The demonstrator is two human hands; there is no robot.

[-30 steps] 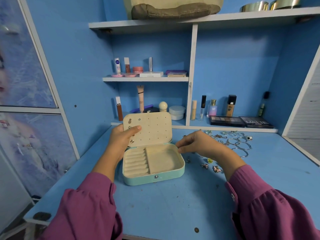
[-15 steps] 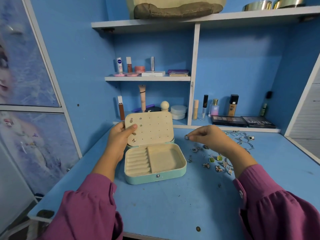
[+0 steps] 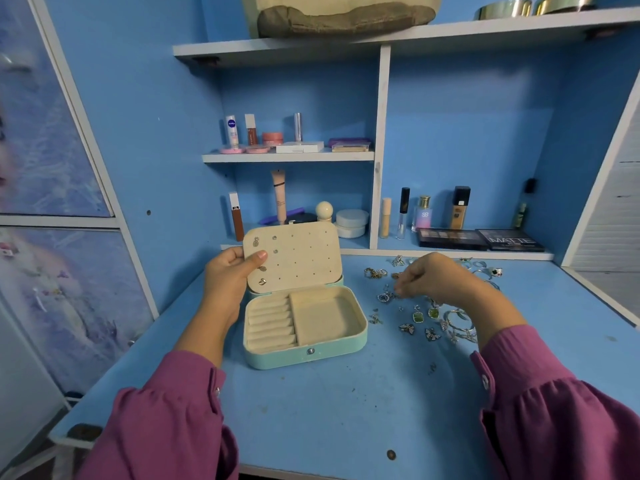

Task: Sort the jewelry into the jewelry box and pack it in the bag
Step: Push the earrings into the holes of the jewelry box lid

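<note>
propping the lid of the jewelry box [image 3: 304,327] upright, the left hand [image 3: 230,275] grips its left edge, thumb pressed on the cream inner panel and fingers curled behind, so the rows of stud holes face the person. a few earrings [image 3: 262,268] already sit pinned down the left side of that panel, close to the thumb. the box itself lies on the blue desk [image 3: 329,410], base open toward the person, with its ring rolls on the left and a bare square compartment on the right.

the right hand [image 3: 433,278] hovers over the loose jewelry [image 3: 429,317] scattered just to the right of the box, its fingers curled and drawn together as if pinching something small (whether a piece is really between the fingertips i cannot tell; it is too tiny and half hidden). the pile lies near the box, which i'd guess keeps each carry short.

most of the sorting looks still to do: green-stone drops, rings and bangles all remain on the desk. high on the top shelf rests a beige bag [image 3: 341,12], well apart from everything, likely waiting for the closed box. those small studs will be fiddly; one slip and they could skitter across the desk.
</note>
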